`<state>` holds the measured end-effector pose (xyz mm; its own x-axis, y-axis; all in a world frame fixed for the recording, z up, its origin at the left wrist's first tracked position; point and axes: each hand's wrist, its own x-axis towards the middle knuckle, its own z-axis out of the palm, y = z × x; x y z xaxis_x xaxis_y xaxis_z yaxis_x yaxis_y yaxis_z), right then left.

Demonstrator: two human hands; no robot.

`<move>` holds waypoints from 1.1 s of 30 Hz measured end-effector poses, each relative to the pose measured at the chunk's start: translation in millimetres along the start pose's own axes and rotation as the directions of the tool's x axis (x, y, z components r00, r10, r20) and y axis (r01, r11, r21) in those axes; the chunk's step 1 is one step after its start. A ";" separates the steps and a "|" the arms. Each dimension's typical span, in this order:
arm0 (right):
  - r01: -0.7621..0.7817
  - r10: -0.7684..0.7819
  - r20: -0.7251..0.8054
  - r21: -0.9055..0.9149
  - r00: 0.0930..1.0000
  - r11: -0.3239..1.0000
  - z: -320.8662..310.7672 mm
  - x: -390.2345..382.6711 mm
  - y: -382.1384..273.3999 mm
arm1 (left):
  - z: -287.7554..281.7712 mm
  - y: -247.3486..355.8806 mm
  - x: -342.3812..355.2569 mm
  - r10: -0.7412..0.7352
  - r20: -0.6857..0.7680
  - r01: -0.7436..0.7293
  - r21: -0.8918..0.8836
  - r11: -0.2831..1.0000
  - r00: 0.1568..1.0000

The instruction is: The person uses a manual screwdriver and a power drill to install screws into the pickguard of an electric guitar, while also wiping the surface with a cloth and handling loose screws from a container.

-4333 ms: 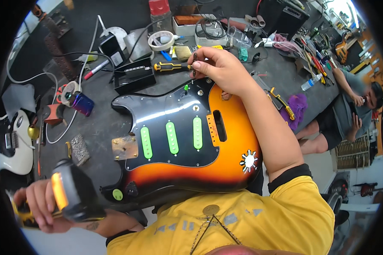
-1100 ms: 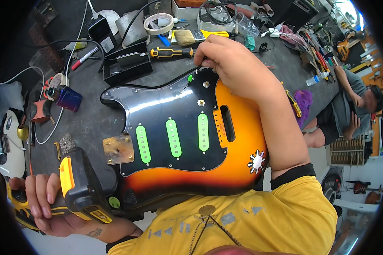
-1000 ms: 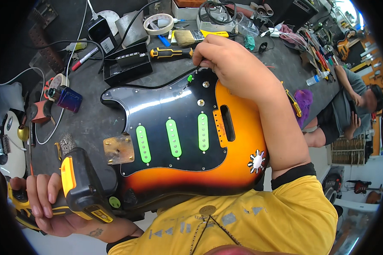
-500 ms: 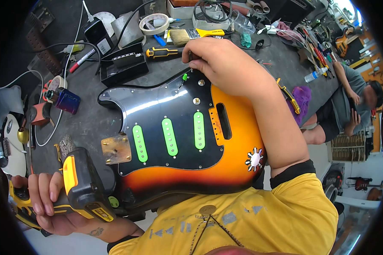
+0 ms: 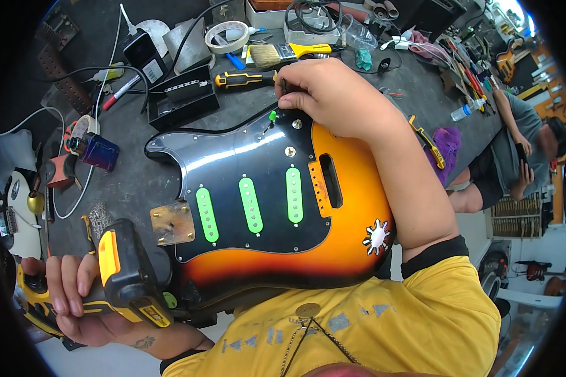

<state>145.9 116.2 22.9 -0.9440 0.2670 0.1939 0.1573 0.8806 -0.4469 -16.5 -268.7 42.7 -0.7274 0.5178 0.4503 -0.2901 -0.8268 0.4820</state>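
Note:
An electric guitar body (image 5: 358, 188), orange fading to dark at its edge, lies in front of me with a black pickguard (image 5: 226, 151) on it. Three light green pickups (image 5: 250, 205) and a small green switch tip (image 5: 272, 116) stand out on the pickguard. My left hand (image 5: 78, 298) is wrapped around a yellow and black cordless drill (image 5: 129, 270) beside the lower left of the body. At the far edge of the guitar, my right hand (image 5: 321, 88) is closed, thumb and finger pinched around something small and dark that I cannot make out.
Beyond the guitar lie a screwdriver (image 5: 242, 78), a paintbrush (image 5: 273, 54), masking tape (image 5: 227, 36) and an open black box (image 5: 182, 97). A dark blue bottle (image 5: 100, 151) stands at left. A purple cloth (image 5: 446, 147) lies right, and another person (image 5: 525, 138) sits farther right.
My right hand has lifted slightly off the pickguard edge, and the dark thing between its fingers shows more. The drill in my left hand has shifted very slightly.

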 end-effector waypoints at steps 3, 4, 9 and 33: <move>0.037 -0.034 -0.085 0.039 0.996 0.999 0.8 -0.9 3.4 | 0.6 -1.0 -0.9 0.006 0.011 -0.006 0.004 1.000 1.000; 0.038 -0.035 -0.086 0.039 0.996 0.999 -2.6 -2.0 -1.8 | 0.6 -1.1 -0.7 0.012 0.004 -0.012 0.007 1.000 1.000; -0.130 0.152 -0.077 0.235 0.985 0.963 -13.1 -9.0 -4.0 | -2.4 -0.5 0.0 0.003 -0.005 -0.003 0.005 1.000 1.000; 0.245 -0.079 0.385 -0.403 0.919 0.882 24.9 80.6 4.2 | -9.5 -5.2 4.1 -0.088 0.043 0.086 0.050 0.995 0.995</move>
<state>63.2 131.6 14.9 -0.9921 0.0247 -0.1228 0.0242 0.9997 0.0054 -23.8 -264.4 34.9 -0.6715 0.5976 0.4382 -0.3201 -0.7672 0.5558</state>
